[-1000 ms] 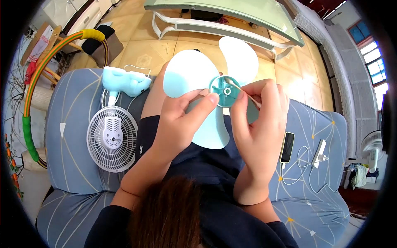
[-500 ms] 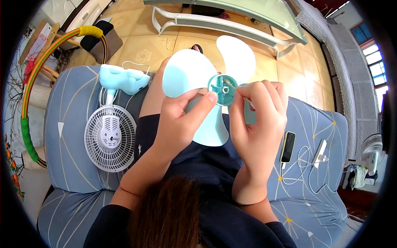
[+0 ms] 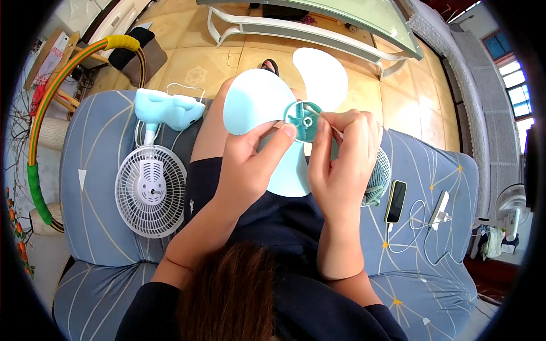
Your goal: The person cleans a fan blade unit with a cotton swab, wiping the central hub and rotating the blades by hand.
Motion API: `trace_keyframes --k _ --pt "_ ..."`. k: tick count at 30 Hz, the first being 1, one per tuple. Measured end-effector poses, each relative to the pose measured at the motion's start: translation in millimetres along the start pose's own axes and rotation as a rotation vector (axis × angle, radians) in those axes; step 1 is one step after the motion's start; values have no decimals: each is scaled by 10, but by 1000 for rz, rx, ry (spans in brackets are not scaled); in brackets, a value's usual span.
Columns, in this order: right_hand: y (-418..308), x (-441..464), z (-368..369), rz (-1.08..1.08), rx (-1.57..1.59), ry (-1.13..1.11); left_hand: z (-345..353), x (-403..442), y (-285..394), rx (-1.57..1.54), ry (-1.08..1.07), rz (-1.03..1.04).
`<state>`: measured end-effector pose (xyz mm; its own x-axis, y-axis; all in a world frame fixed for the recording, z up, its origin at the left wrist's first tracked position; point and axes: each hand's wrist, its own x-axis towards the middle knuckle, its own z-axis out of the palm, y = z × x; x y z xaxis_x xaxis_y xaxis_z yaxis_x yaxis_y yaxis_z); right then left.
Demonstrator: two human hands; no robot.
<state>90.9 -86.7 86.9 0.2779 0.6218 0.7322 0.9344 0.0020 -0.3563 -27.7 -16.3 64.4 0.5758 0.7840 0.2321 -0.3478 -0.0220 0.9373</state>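
Above my lap, my left hand [image 3: 259, 153] grips a pale blue three-bladed fan blade [image 3: 256, 102], its thumb at the edge of the round teal hub [image 3: 293, 129]. The hub's hollow, ribbed side faces up at me. My right hand [image 3: 347, 153] pinches a thin cotton swab [image 3: 313, 109], whose white tip reaches inside the hub near its far rim. Part of the swab's shaft is hidden by my fingers. To my left on the sofa lie the fan's light blue base [image 3: 170, 111] and its white rear grille [image 3: 151, 219], with a metal shaft at the centre.
By my right forearm sits a round mesh piece [image 3: 385, 165] with greenish cloth [image 3: 372, 190]. A phone [image 3: 396, 202] on a cable and a power strip [image 3: 439, 210] lie on the sofa [image 3: 415, 250]. A glass-topped table [image 3: 364, 17] stands ahead; a hoop [image 3: 45, 108] is at left.
My right hand has shifted left and slightly lower, uncovering the mesh piece beside it. The swab's tip has moved up towards the hub's far rim. The blade has tilted slightly left.
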Motion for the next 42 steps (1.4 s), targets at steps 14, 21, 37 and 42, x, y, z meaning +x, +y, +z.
trace_keyframes --k 14,21,37,42 --pt "-24 -26 -8 132 197 -15 -39 -18 6 -66 58 -145" --pt "-16 2 -9 57 80 -68 -12 -29 -13 87 25 -104" --pt "-20 -39 -17 162 291 38 -2 18 -40 56 28 -25" --pt "0 -27 -4 116 241 -11 -62 10 -60 47 17 -142"
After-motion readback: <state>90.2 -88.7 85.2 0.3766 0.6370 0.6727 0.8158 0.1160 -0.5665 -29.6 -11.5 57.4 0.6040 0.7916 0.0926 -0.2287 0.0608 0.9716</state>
